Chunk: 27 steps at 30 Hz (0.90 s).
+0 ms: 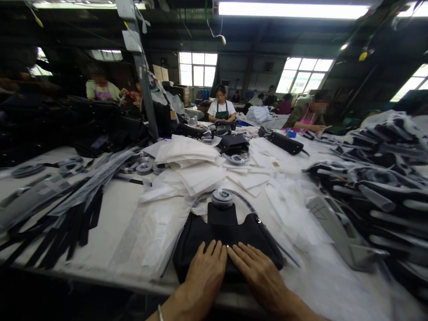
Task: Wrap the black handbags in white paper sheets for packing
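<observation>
A black handbag (249, 229) lies on the table's near edge, its flap folded back away from me. Both palms rest flat on its front: my left hand (207, 267) on the left half, my right hand (256, 267) on the right half. The fingers of each are stretched out, and a small metal fitting (228, 246) shows between the fingertips. A wrapped strap coil (222, 198) sits at the top of the flap, inside the arc of the bag's wrapped handle (245, 199).
White paper sheets (190, 154) are stacked beyond the bag. Black straps (76, 214) spread at left; wrapped black bags (384, 209) pile high at right beside a grey metal piece (347, 236). A metal post (145, 89) rises at back left. A person (222, 109) sits across the table.
</observation>
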{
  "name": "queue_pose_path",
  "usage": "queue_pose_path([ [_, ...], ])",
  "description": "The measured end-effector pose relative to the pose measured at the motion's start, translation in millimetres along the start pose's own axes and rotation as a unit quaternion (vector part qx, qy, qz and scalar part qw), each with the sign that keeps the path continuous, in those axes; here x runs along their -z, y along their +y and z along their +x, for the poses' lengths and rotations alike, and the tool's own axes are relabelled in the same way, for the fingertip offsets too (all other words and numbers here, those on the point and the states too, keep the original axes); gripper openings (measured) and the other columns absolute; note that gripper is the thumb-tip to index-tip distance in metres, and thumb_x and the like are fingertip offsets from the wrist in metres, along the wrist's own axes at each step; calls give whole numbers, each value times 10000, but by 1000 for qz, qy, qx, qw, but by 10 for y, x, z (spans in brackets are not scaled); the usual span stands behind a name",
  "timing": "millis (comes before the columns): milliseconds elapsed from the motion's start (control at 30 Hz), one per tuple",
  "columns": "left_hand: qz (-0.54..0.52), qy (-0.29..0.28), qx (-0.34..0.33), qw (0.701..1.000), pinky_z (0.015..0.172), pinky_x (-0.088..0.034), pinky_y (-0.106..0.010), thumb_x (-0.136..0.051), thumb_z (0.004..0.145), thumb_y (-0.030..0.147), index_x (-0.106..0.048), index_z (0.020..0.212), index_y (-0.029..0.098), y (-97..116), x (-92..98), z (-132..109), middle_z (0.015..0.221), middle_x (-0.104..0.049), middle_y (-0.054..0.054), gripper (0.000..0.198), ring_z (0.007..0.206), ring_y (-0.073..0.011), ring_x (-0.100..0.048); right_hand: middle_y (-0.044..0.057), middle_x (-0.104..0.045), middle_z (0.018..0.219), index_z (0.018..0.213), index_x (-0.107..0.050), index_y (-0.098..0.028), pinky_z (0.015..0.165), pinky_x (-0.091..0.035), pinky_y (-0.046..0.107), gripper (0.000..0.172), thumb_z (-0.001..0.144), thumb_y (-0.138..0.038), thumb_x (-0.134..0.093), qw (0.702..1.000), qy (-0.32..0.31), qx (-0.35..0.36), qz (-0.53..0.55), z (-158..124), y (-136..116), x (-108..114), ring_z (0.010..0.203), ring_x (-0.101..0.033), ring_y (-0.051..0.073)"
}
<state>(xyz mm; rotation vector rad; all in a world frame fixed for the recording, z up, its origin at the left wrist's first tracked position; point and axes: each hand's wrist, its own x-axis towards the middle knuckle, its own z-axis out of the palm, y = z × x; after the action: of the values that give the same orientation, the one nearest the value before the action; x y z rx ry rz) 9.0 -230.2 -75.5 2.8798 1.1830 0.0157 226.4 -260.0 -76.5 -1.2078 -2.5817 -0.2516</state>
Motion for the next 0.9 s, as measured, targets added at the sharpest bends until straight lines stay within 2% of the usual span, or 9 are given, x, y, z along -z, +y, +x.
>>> queue_pose_path([
  [100, 61, 71, -19, 995, 1031, -492, -471, -397, 937, 62, -475, 1432, 94, 16, -205, 14, 1422, -552, -171, 502, 1301, -303, -544, 96, -652, 1330, 1446, -478, -201, 1026, -501, 427, 602, 880, 3, -446, 999, -37, 16, 6, 93, 55, 165, 1202, -629, 263],
  [233, 113, 177, -44, 977, 1073, -446, -438, -352, 940, 62, -432, 1463, 107, -69, -342, -89, 1437, -545, -148, 532, 1318, -274, -530, 92, -589, 1409, 1504, -400, -323, 1041, -428, 650, 743, 845, -7, -531, 993, -119, 0, 24, 138, 121, 340, 1278, -553, 380],
  [333, 128, 184, -83, 971, 1109, -395, -427, -415, 954, 147, -347, 1512, 129, -150, -253, -215, 1484, -499, -134, 562, 1367, -254, -473, 83, -477, 1511, 1542, -301, -385, 1058, -398, 670, 822, 850, -67, -611, 989, -132, -28, 61, 39, 118, 262, 1364, -450, 406],
  [467, 171, 196, -95, 961, 1127, -335, -454, -615, 899, 425, -294, 1544, 232, -243, -84, -475, 1524, -454, -117, 746, 1392, -291, -431, 107, -263, 1621, 1553, -234, -420, 1098, -218, 761, 971, 770, -411, -809, 981, -141, -47, 127, -116, 116, 127, 1460, -224, 465],
  [600, 199, 236, -102, 946, 1178, -214, -451, -642, 816, 665, -368, 1515, 308, -340, -81, -638, 1463, -532, -96, 832, 1355, -299, -457, 98, -231, 1636, 1547, -211, -460, 1109, -133, 773, 913, 808, -579, -735, 972, -147, -59, 172, -123, 98, 111, 1482, -153, 447],
  [667, 201, 245, -116, 941, 1169, -230, -413, -615, 807, 713, -381, 1512, 296, -362, -159, -572, 1447, -549, -98, 852, 1338, -291, -470, 99, -224, 1639, 1550, -199, -460, 1110, -110, 776, 907, 811, -643, -694, 972, -134, -79, 176, -70, 43, 69, 1484, -141, 448],
  [767, 166, 280, -125, 937, 1125, -298, -422, -567, 813, 734, -300, 1552, 197, -330, -322, -297, 1428, -559, -144, 952, 1310, -331, -495, 149, -207, 1633, 1580, -115, -392, 1091, -115, 798, 1021, 788, -676, -693, 976, -100, -117, 153, 20, -72, -88, 1472, -141, 479],
  [833, 150, 298, -129, 934, 1112, -308, -465, -539, 842, 702, -203, 1569, 119, -297, -412, -92, 1408, -566, -184, 991, 1297, -367, -503, 186, -213, 1619, 1595, -56, -328, 1071, -167, 809, 1093, 781, -668, -702, 982, -74, -117, 127, 37, -116, -217, 1454, -185, 502],
  [900, 160, 311, -138, 927, 1117, -297, -475, -513, 899, 615, -165, 1572, 100, -283, -464, 47, 1383, -589, -183, 916, 1278, -362, -522, 182, -253, 1605, 1599, -71, -301, 1074, -253, 775, 1044, 819, -638, -678, 992, -39, -88, 85, -19, -98, -318, 1433, -269, 491],
])
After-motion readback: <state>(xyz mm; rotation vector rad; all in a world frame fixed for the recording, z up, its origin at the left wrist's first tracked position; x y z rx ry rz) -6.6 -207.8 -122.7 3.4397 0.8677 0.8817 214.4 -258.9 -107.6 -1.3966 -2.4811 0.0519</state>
